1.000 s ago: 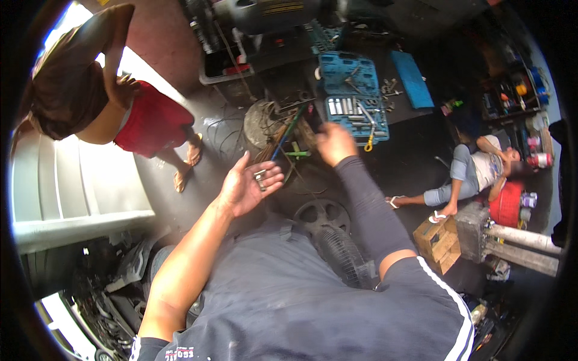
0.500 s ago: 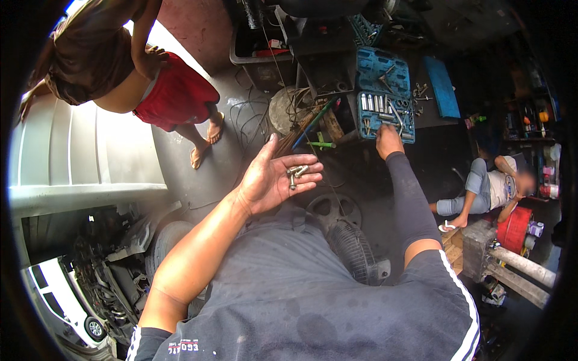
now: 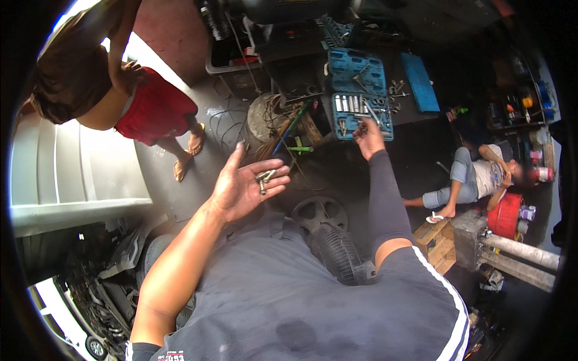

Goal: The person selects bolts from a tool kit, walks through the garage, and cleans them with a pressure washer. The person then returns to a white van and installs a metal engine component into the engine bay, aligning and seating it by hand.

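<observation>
Head view: Metal bolts [image 3: 264, 178] lie gathered on the spread left hand [image 3: 239, 188]; sockets [image 3: 345, 104] sit racked in a blue case [image 3: 372, 77] beside the right hand [image 3: 369, 142], its grip unclear.

- dark grey floor [image 3: 218, 161] under us
- crazy bright glare [image 3: 152, 58] over on the left
- right side's way dimmer, cluttered shelf [image 3: 512, 127] near a pale wall [image 3: 556, 180]

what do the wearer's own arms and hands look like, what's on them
Both the left hand and the right hand are ungloved. The left forearm is bare. The right arm wears a dark, close-fitting arm sleeve from wrist to near the elbow, with a bare band above it. The dark short-sleeved shirt has white striping along its right sleeve.
</observation>
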The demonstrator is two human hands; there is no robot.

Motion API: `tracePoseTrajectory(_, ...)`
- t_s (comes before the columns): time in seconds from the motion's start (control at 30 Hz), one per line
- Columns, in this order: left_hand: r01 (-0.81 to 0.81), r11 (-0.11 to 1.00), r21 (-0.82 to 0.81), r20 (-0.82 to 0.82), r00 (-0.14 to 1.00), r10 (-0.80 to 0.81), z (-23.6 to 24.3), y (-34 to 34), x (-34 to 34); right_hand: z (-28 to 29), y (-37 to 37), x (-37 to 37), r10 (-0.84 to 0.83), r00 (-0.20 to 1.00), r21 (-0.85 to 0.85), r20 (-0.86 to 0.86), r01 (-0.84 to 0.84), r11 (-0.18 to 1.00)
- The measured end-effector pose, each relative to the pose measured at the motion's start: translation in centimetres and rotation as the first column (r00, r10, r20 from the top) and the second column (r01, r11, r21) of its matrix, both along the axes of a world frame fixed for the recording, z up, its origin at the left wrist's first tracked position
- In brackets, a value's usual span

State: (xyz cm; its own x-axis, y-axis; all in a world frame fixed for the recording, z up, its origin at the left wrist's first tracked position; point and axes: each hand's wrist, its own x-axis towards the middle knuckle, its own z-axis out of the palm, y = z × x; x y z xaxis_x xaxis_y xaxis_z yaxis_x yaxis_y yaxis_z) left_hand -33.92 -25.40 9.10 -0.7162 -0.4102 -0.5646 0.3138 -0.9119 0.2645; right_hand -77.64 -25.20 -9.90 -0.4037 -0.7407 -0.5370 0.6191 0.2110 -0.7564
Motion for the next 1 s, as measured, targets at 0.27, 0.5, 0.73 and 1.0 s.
tracePoseTrajectory(0.27, -0.018, 1.0, 0.012, 0.024, 1.0, 0.018, 0.0, 0.0, -0.1, 0.9, -2.8, 4.6, 0.629, 0.109, 0.632, -0.77, -0.006, 0.775)
tracePoseTrajectory(0.5, -0.033, 0.999, -0.012, 0.043, 0.999, 0.033, 0.0, -0.1, -0.3, -1.5, -3.7, 3.5, 0.685, -0.01, 0.68, -0.729, -0.127, 0.722)
tracePoseTrajectory(0.73, -0.07, 0.997, 0.016, 0.089, 0.994, 0.069, 0.1, -0.6, -0.5, 7.7, -1.5, 7.6, 0.368, 0.055, 0.329, -0.928, -0.344, 0.88)
tracePoseTrajectory(1.0, -0.007, 0.998, 0.061, -0.19, 0.982, 0.018, 3.4, -1.0, -2.5, 21.1, 3.1, 18.6, -0.085, 0.113, -0.141, -0.99, -0.824, 0.548)
